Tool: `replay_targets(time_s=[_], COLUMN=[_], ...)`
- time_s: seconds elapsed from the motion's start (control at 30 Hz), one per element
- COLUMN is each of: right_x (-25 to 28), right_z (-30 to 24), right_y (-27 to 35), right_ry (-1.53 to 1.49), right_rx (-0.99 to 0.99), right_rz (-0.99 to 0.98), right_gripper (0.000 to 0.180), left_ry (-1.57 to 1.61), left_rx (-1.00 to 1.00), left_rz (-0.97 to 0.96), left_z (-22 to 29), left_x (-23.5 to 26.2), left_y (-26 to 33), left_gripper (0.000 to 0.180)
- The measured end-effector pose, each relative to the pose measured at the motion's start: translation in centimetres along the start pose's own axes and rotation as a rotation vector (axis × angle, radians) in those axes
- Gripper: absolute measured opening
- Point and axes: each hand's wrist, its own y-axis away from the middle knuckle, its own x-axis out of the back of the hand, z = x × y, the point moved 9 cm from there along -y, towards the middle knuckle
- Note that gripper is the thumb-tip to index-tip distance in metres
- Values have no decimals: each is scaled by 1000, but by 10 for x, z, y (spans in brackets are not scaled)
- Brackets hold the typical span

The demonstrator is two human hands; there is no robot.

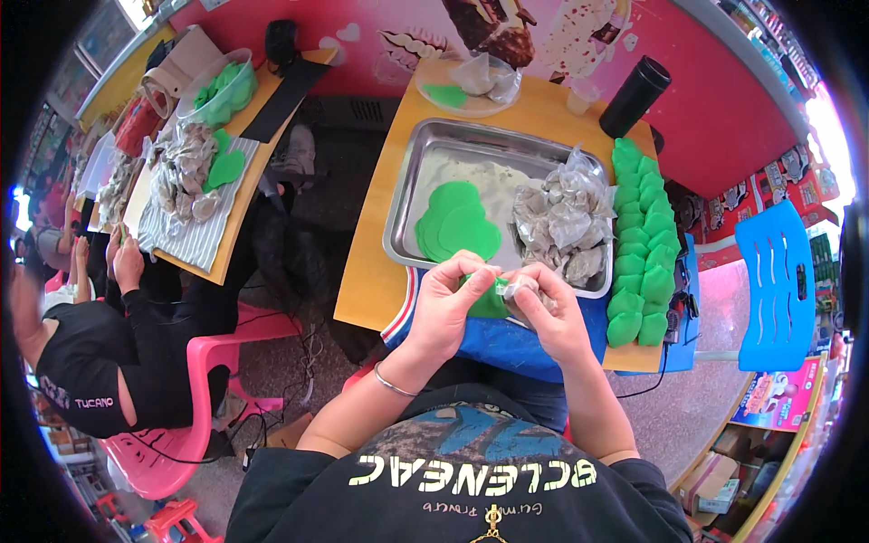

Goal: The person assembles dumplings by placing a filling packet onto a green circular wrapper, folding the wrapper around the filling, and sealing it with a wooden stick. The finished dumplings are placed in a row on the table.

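Head view: grips meet at the surface's (pixel 360 303) near edge.
Left grip (pixel 450 301) pinches a green piece (pixel 489 303); right grip (pixel 556 317) clamps a plastic-wrapped bundle (pixel 517 310).

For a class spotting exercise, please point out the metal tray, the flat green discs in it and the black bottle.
Metal tray (pixel 399 201), head view: its left wall.
Flat green discs (pixel 459 231), head view: the pile's upper face.
Black bottle (pixel 635 98), head view: middle of its side.
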Motion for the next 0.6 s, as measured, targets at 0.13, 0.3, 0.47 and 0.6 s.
replay_targets(time_s=[0.13, 0.3, 0.47, 0.6], right_x=[10, 5, -5, -9], right_z=[13, -13, -31, -32], right_y=[1, 1, 4, 5], right_ry=[106, 360, 501, 691], right_rx=[-78, 176, 307, 304], right_rz=[103, 110, -84, -160], right_gripper=[10, 11, 16, 16], left_ry=[-44, -51, -72, -236], left_rx=[-10, -25, -37, -71], left_rz=[5, 29, 5, -24], left_z=[-3, -6, -2, -1], left_x=[-1, 1, 2, -5], left_y=[3, 3, 1, 5], left_gripper=[12, 10, 8, 5])
